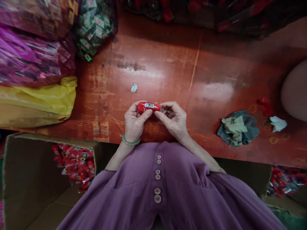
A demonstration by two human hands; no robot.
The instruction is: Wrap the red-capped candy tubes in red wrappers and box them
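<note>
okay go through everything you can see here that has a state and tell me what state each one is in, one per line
red packet: wrapped, lying crosswise, held at both ends.
left hand: closed on the packet's left end.
right hand: fingers pinching the packet's right end.
cardboard box: open, partly filled with red packets.
yellow bag: lying flat on the table.
green-wrapper bag: full, bulging.
cloth: crumpled on the table.
white scrap: crumpled, loose.

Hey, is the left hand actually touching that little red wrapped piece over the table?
Touching. The head view shows the left hand with its thumb and fingers closed on one end of the red wrapped piece; the right hand pinches the other end.
</note>
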